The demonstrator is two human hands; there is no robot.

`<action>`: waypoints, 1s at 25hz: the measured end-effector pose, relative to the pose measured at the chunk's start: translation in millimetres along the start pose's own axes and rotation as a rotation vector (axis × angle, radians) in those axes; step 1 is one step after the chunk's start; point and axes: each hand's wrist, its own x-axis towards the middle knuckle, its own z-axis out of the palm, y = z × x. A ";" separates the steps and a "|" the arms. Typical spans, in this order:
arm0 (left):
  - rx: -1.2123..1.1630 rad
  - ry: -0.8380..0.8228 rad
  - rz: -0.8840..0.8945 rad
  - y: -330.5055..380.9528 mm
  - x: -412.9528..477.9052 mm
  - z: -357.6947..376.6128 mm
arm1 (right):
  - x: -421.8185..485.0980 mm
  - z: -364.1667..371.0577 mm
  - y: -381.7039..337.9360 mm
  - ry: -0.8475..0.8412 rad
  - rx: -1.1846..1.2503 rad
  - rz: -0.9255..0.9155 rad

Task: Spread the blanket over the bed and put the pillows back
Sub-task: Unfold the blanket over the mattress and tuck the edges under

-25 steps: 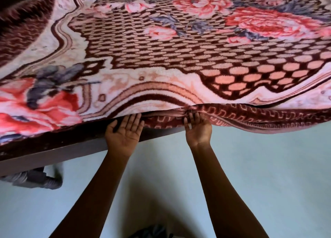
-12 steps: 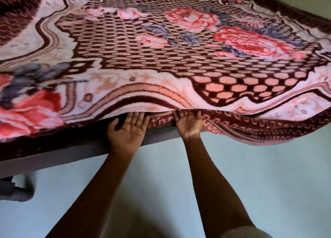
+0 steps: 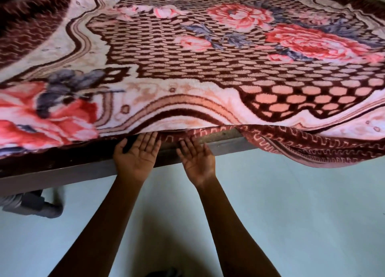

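My left hand [image 3: 136, 158] and right hand [image 3: 196, 162] have turned palm-up, fingers straight, just apart, under the hem of the pink-and-maroon floral blanket [image 3: 187, 68] above them; spreading looks nearly done.

Bare forearms [image 3: 100, 224] — left hand [image 3: 136, 158], right hand [image 3: 196, 159]

bed [image 3: 62, 175] — grey frame rail exposed | on it: floral blanket [image 3: 187, 68], spread flat, near edge overhanging at right

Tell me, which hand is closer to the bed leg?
Left. The left hand is up and to the right of the leg; the right hand is beyond the left one, farther right.
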 end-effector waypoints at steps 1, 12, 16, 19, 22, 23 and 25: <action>-0.015 -0.037 -0.004 1.9 1.3 -2.3 | 3.9 4.6 7.9 -0.013 0.007 0.005; 0.056 0.021 -0.047 0.6 3.4 -1.8 | 61.3 54.3 7.8 -0.050 -0.040 -0.116; 0.417 0.125 -0.062 -24.7 -3.1 0.4 | 15.8 5.6 -26.6 -0.004 -0.137 -0.050; 0.548 0.101 -0.138 -62.1 -15.8 9.9 | -18.7 -30.1 -76.2 0.055 -0.185 -0.107; 0.666 0.062 -0.190 -110.6 -26.5 23.6 | -45.3 -61.0 -122.2 0.142 -0.288 -0.131; 0.692 0.047 -0.201 -130.8 -29.5 30.7 | -54.2 -72.4 -137.5 0.176 -0.307 -0.132; 0.743 0.019 -0.217 -168.6 -30.4 49.6 | -68.9 -93.2 -165.1 0.249 -0.323 -0.133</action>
